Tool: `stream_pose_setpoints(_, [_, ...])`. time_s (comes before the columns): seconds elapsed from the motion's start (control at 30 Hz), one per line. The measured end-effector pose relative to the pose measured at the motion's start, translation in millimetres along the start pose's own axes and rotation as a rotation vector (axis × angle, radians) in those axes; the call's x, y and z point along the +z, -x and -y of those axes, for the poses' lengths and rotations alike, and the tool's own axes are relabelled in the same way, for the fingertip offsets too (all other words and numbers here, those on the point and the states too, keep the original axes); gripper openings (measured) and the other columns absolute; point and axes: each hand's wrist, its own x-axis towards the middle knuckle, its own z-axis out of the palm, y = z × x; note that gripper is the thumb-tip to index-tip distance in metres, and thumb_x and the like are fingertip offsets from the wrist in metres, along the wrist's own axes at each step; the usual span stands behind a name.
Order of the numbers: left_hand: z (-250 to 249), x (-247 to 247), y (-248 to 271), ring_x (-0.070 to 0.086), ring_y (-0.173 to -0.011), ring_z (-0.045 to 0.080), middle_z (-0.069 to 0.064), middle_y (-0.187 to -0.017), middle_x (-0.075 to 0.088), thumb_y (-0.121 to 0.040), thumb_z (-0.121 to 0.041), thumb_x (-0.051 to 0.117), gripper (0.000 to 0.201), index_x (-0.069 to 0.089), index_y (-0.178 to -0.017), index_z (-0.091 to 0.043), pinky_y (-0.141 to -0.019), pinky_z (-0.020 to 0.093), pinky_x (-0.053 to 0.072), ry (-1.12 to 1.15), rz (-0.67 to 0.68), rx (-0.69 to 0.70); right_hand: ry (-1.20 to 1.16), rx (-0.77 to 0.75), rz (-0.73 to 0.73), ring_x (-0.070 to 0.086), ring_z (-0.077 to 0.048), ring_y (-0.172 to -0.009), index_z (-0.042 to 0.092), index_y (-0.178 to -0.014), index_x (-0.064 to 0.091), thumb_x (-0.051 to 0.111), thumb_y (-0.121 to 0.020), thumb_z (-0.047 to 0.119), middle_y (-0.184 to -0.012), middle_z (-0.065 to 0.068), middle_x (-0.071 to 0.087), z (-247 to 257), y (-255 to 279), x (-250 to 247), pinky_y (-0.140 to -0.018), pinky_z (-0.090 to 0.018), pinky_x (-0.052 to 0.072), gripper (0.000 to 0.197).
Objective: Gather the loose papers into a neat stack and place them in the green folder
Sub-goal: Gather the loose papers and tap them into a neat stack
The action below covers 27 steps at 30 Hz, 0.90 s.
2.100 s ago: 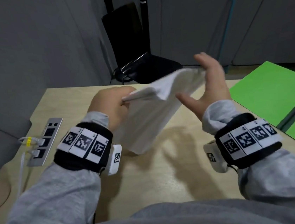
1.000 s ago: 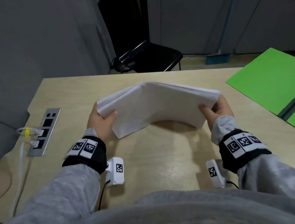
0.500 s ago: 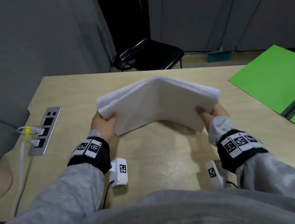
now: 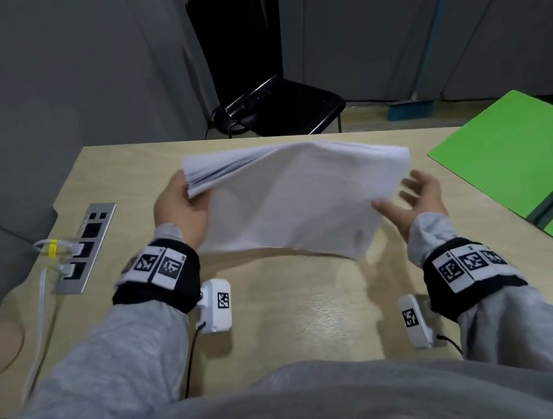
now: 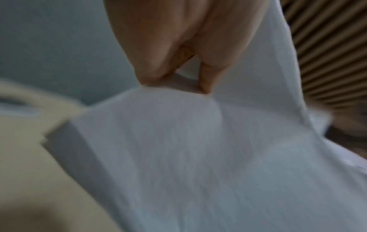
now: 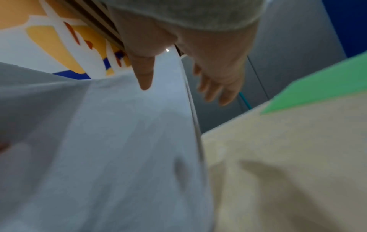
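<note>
A stack of white papers [image 4: 295,203] hangs above the wooden desk [image 4: 297,310], tilted with its near corner drooping. My left hand [image 4: 178,210] grips the stack's left edge, thumb on top; in the left wrist view the fingers [image 5: 178,47] pinch the paper stack [image 5: 198,157]. My right hand [image 4: 415,200] is spread just off the stack's right edge, fingers straight, holding nothing; the right wrist view shows that hand [image 6: 188,75] beside the paper edge [image 6: 119,141]. The green folder [image 4: 516,151] lies open at the desk's right side, its corner [image 6: 317,91] visible beyond my right hand.
A metal socket panel [image 4: 85,248] with white cables plugged in is set into the desk at the left. A black chair [image 4: 273,106] stands behind the far desk edge. A grey partition rises at the left.
My right hand has let go of the stack's right edge and opened beside it. The left hand has lifted its side, and the arched stack now hangs flatter from that hand.
</note>
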Motion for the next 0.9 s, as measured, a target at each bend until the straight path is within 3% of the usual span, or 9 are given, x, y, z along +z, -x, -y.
stream_pose_setpoints(0.07, [-22,-11,-3,0.061,-0.09,0.025,0.009,-0.097,0.067,-0.083,-0.003,0.054,0.025,0.065,-0.105,-0.009,-0.075,0.025,0.044,-0.096,-0.026,0.258,0.128,-0.122,-0.062,0.042,-0.022,-0.128,0.012,-0.143,0.025,0.083,-0.067,0.021,-0.143,-0.009,0.036,15,0,-5,-0.109,-0.037,0.037,0.096])
stream_pose_setpoints(0.2, [-61,-13,0,0.06,-0.093,0.034,0.012,-0.099,0.067,-0.075,0.003,0.051,0.035,0.066,-0.103,-0.012,-0.079,0.032,0.041,-0.351,0.053,0.6,0.359,-0.523,0.103,0.036,-0.019,-0.133,0.013,-0.143,0.028,0.084,-0.062,0.031,-0.145,-0.006,0.036,70,18,4,-0.113,-0.03,0.028,0.101])
stream_pose_setpoints(0.3, [-86,-9,13,0.058,-0.084,0.033,0.01,-0.089,0.065,-0.072,0.001,0.048,0.034,0.066,-0.096,-0.013,-0.072,0.038,0.043,-0.405,0.109,0.79,0.496,-0.668,0.308,0.046,-0.013,-0.124,0.021,-0.14,0.038,0.077,-0.072,0.027,-0.137,0.002,0.049,100,35,19,-0.104,-0.022,0.034,0.078])
stream_pose_setpoints(0.37, [-93,-8,17,0.057,-0.08,0.033,0.009,-0.086,0.065,-0.072,-0.002,0.046,0.032,0.065,-0.095,-0.013,-0.071,0.038,0.042,-0.414,0.131,0.859,0.452,-0.681,0.349,0.059,-0.004,-0.095,0.027,-0.126,0.055,0.066,-0.083,0.022,-0.108,0.011,0.065,105,39,24,-0.083,-0.017,0.044,0.044])
stream_pose_setpoints(0.47, [-89,-10,11,0.059,-0.085,0.033,0.005,-0.093,0.068,-0.078,-0.011,0.05,0.028,0.062,-0.103,-0.018,-0.079,0.038,0.042,-0.408,0.06,0.792,0.227,-0.567,0.297,0.053,0.014,-0.059,0.04,-0.09,0.064,0.057,-0.09,0.02,-0.063,0.028,0.059,103,35,23,-0.056,-0.004,0.038,0.021])
stream_pose_setpoints(0.6, [-67,-19,1,0.06,-0.1,0.021,-0.004,-0.111,0.064,-0.077,-0.028,0.066,0.047,0.051,-0.121,-0.021,-0.091,0.035,0.046,-0.197,-0.139,0.451,-0.133,-0.418,0.205,0.054,0.016,-0.055,0.042,-0.076,0.062,0.059,-0.09,0.016,-0.069,0.02,0.063,104,26,12,-0.058,-0.006,0.045,0.029])
stream_pose_setpoints(0.7, [-59,-15,-2,0.063,-0.091,0.007,-0.009,-0.1,0.064,-0.074,-0.024,0.073,0.055,0.041,-0.118,-0.025,-0.086,0.028,0.051,0.229,-0.033,0.254,-0.342,-0.354,0.201,0.06,0.009,-0.056,0.03,-0.08,0.065,0.056,-0.091,0.008,-0.061,0.018,0.068,105,24,7,-0.055,-0.012,0.049,0.026])
stream_pose_setpoints(0.8, [-61,-6,1,0.064,-0.087,0.006,-0.009,-0.093,0.066,-0.08,-0.016,0.067,0.029,0.051,-0.1,-0.03,-0.084,0.028,0.054,0.357,0.119,0.209,-0.566,-0.276,0.211,0.065,-0.001,-0.058,0.024,-0.077,0.068,0.054,-0.091,0.001,-0.062,0.012,0.071,104,22,6,-0.057,-0.018,0.053,0.03])
stream_pose_setpoints(0.9, [-66,-3,3,0.063,-0.082,-0.002,-0.012,-0.09,0.065,-0.086,-0.008,0.06,0.022,0.052,-0.092,-0.028,-0.078,0.019,0.052,0.381,0.073,0.256,-0.62,-0.274,0.2,0.067,-0.004,-0.061,0.022,-0.076,0.069,0.052,-0.09,-0.003,-0.064,0.01,0.072,103,20,9,-0.06,-0.021,0.054,0.033])
